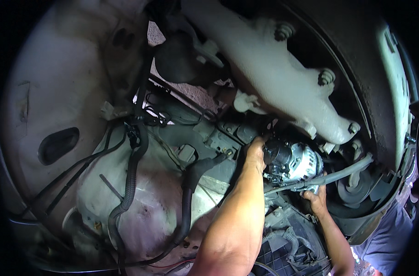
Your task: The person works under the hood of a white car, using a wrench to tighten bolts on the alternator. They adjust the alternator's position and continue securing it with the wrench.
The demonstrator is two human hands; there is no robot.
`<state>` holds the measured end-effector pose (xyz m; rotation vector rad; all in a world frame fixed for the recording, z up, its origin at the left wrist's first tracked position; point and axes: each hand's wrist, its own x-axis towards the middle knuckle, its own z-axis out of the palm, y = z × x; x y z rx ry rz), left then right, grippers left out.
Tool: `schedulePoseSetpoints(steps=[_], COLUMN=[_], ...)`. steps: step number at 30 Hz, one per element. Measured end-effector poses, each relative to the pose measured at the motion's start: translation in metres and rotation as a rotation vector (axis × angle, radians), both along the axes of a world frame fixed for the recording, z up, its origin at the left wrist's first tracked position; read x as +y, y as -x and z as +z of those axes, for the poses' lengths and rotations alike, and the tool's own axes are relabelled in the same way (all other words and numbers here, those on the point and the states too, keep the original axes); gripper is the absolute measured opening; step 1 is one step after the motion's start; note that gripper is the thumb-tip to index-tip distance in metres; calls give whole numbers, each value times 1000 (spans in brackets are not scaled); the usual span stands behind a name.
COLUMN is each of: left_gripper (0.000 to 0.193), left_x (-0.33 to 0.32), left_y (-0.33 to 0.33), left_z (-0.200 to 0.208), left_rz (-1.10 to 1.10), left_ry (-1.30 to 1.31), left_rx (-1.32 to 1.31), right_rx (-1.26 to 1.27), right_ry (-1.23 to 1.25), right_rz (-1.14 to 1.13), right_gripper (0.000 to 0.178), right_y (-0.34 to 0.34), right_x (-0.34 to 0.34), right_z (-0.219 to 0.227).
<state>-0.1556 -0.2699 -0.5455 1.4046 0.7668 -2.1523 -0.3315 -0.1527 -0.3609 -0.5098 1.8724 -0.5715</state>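
A silver alternator (304, 162) with a black rear housing sits among the engine parts, below a large pale cast manifold (269, 76). My left hand (255, 151) grips its left, black end; most of those fingers are hidden behind it. At the lower right side of the alternator, my right hand (316, 200) is closed on its edge, with the thumb showing. A grey hose (343, 169) runs across in front of the alternator's lower part, between it and my right forearm. Whether the alternator touches its mount cannot be made out.
A black sleeved cable (191, 177) with a bare metal terminal (228, 153) stands left of my left forearm. Corrugated wire loom (129, 188) hangs further left by the pale body panel (48, 87). A pulley (357, 188) lies right. Blue cloth (389, 244) shows at lower right.
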Motion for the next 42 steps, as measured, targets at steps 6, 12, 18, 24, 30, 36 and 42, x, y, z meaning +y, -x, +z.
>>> schedulePoseSetpoints(steps=[6, 12, 18, 24, 30, 36, 42], left_gripper=[25, 18, 13, 14, 17, 15, 10], left_x=[-1, 1, 0, -4, 1, 6, 5], left_y=[1, 2, 10, 9, 2, -3, -1], left_z=[5, -12, -9, 9, 2, -12, -2], left_rz=[123, 93, 30, 3, -105, -316, -153], left_ry=[12, -3, -54, -100, -68, -56, -29], left_rx=[22, 37, -174, -361, -333, -296, -200], right_rx=[-26, -88, -94, -97, -107, -116, -129], right_ry=[35, 28, -28, 0, 2, 42, 19], right_rz=[4, -81, -76, -73, -43, -60, -46], right_gripper=[105, 103, 92, 95, 72, 76, 75], right_y=[2, -2, 3, 3, 6, 7, 8], right_x=[4, 12, 11, 6, 4, 2, 0], right_z=[-3, -6, -5, -5, -4, -5, -3])
